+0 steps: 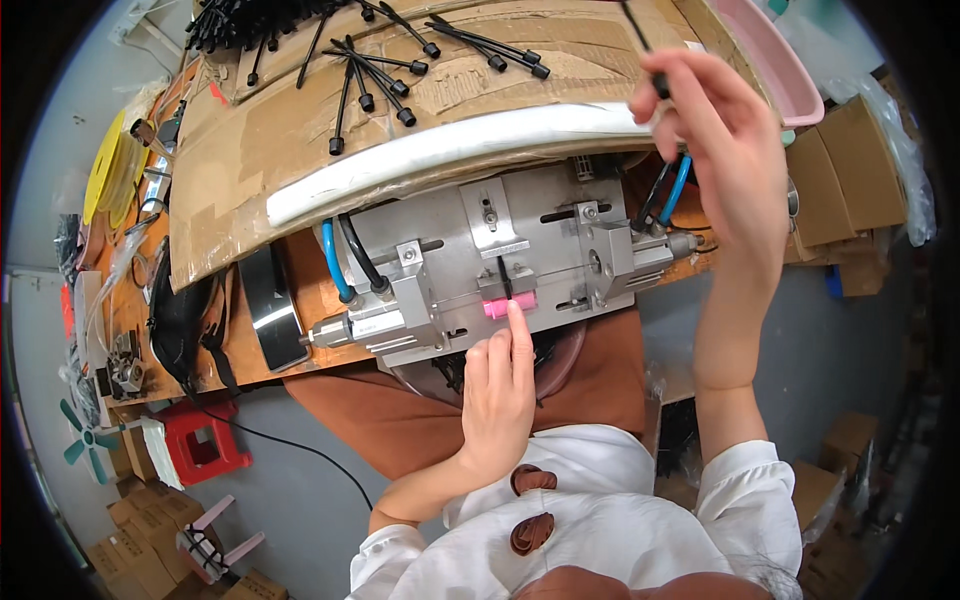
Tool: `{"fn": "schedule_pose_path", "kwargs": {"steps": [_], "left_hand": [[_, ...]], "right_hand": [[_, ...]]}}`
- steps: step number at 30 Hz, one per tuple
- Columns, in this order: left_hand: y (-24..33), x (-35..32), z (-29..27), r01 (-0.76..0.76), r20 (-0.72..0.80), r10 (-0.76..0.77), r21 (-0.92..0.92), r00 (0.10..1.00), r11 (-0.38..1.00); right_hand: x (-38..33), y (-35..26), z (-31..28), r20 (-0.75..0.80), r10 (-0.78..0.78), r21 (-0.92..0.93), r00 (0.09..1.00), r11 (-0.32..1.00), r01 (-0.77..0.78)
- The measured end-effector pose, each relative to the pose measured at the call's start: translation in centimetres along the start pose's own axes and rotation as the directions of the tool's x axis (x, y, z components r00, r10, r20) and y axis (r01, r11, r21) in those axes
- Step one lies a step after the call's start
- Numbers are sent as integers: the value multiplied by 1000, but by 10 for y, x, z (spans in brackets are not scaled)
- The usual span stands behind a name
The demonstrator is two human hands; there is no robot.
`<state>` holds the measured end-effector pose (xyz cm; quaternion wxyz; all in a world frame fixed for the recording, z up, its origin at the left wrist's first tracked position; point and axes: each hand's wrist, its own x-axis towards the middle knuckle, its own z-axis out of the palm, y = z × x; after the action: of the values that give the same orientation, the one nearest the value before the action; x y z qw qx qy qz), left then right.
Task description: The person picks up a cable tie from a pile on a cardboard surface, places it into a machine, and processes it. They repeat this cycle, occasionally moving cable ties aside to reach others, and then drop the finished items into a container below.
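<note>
A metal jig with air cylinders on both sides lies before me. At its near middle edge sits a pink block, and a thin black rod runs from it toward a bracket. My left hand rests its stretched index fingertip on the pink block; the other fingers are loosely bent and hold nothing. Raised at the upper right, my right hand pinches a black rod with a thick end cap. The rod's upper part leaves the picture.
Several capped black rods lie on a cardboard sheet beyond a white strip. Blue air tubes join the jig. A phone and a black bag lie at left. A pink tub stands far right.
</note>
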<state>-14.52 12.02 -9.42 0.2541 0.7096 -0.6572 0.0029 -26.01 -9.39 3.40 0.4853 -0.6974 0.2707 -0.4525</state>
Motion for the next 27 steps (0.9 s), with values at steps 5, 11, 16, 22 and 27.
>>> {"fn": "schedule_pose_path", "kwargs": {"steps": [5, 11, 16, 22, 27], "left_hand": [[-2, 4, 2, -59, 24, 58, 54, 998, 997], [-4, 15, -25, -70, 101, 69, 10, 993, 997], [-40, 122, -74, -38, -312, 69, 102, 948, 994], [-86, 179, -93, -108, -97, 102, -59, 990, 992], [-92, 181, -117, -9, 112, 33, -211, 993, 977]], "right_hand": [[-67, -8, 7, -172, -14, 19, 985, 1000, 17], [-140, 39, 43, 79, -362, -531, 929, 773, 346], [-167, 62, 67, 280, -216, -618, 935, 705, 348], [-160, 69, 86, 321, -219, -566, 921, 736, 372], [-145, 42, 67, 399, -113, -590, 910, 728, 349]]}}
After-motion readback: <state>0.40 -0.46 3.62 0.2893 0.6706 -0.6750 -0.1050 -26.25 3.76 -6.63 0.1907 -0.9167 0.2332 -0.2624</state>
